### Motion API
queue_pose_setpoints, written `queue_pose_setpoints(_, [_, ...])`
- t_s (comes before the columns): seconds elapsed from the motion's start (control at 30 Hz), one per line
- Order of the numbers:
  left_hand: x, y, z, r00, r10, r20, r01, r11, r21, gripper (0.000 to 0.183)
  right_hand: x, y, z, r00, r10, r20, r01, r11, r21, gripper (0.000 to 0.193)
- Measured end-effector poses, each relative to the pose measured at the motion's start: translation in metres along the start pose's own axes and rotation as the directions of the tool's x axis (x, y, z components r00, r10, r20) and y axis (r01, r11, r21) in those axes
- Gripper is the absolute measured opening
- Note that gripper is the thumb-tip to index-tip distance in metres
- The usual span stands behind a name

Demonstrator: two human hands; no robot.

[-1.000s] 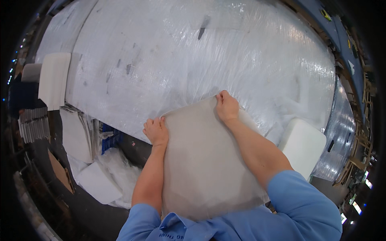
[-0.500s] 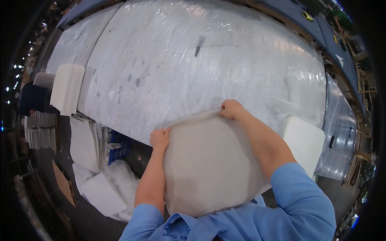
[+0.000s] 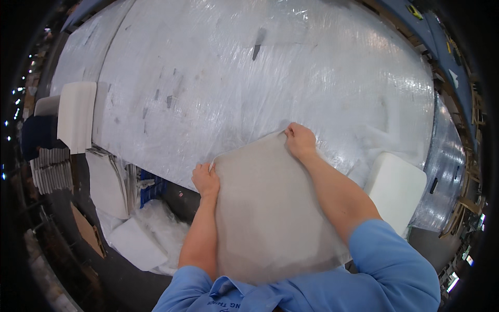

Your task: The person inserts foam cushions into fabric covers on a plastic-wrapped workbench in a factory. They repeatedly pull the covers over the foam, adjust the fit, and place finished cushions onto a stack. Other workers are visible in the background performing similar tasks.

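Note:
A beige fabric cushion cover (image 3: 275,208) spans the space between my arms, its near side against my blue shirt. My left hand (image 3: 206,180) pinches its far left corner. At the far right corner, my right hand (image 3: 300,140) is closed on the edge with thumb and fingers. The far edge runs fairly straight between the two hands, just over the plastic-wrapped table (image 3: 218,99). Darker patches show through the fabric near my body; what lies inside is hidden. A white foam cushion (image 3: 396,183) rests beside my right forearm, at the table's near edge.
At the far left stand white cushions (image 3: 77,117) beside a person in dark clothing (image 3: 39,134). Stacked white pads (image 3: 106,182), clear plastic bags (image 3: 161,229) and a blue crate (image 3: 152,188) lie left of me. Another plastic-wrapped surface (image 3: 448,166) stands at the right.
My right hand has risen slightly, drawing the cover's far right corner up and away from me. My left hand keeps its grip. The whole view has shifted a little.

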State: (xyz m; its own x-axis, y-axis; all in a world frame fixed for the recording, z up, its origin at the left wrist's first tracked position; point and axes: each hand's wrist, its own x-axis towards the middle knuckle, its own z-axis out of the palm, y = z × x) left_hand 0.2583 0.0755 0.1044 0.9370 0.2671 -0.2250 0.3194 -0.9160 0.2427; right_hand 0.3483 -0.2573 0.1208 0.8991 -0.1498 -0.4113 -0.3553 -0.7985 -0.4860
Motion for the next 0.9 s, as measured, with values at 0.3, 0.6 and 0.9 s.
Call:
queue_pose_setpoints(0.3, [0.006,0.006,-0.017,0.999,0.033,0.015,-0.032,0.998,-0.055,0.024,0.007,-0.003,-0.013,0.995,-0.046,0.088,0.049,0.998,-0.027,0.019])
queue_pose_setpoints(0.6, [-0.073,0.0,-0.134,0.873,0.231,0.43,-0.076,0.935,-0.347,0.051,-0.119,-0.053,-0.065,0.4,-0.355,0.845,0.577,0.814,0.069,0.072])
queue_pose_setpoints(0.9, [-0.082,-0.018,-0.055,0.85,0.23,0.475,-0.043,0.927,-0.372,0.057,-0.135,-0.069,-0.019,0.552,-0.313,0.772,0.667,0.721,-0.185,0.073])
